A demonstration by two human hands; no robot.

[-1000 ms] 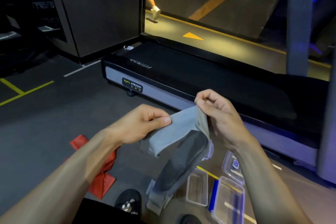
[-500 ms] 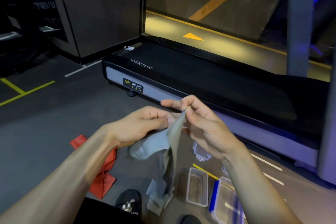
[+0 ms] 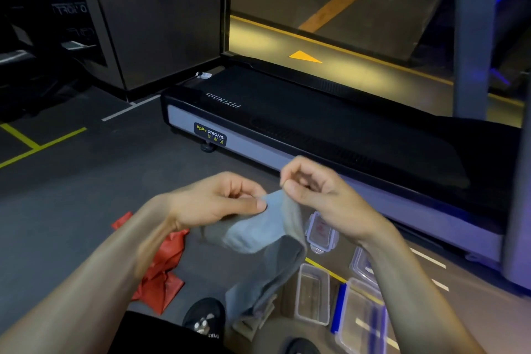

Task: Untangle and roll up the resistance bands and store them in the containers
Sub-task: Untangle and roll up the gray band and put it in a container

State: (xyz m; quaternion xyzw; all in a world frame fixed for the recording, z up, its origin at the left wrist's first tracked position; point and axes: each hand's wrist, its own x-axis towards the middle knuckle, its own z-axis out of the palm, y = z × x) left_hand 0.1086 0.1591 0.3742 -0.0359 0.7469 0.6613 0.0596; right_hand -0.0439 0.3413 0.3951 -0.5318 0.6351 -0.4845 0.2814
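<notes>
Left hand [image 3: 218,204] pinching one top corner of a soft, matte grey band [image 3: 267,241]; right hand [image 3: 319,195] curled, nipping the edge just beside. Flat, wide strip drooping in a limp fold below both hands. Crumpled red band [image 3: 161,276] on the floor under the left wrist. Clear, rectangular plastic containers [image 3: 313,293] below the right hand.
</notes>
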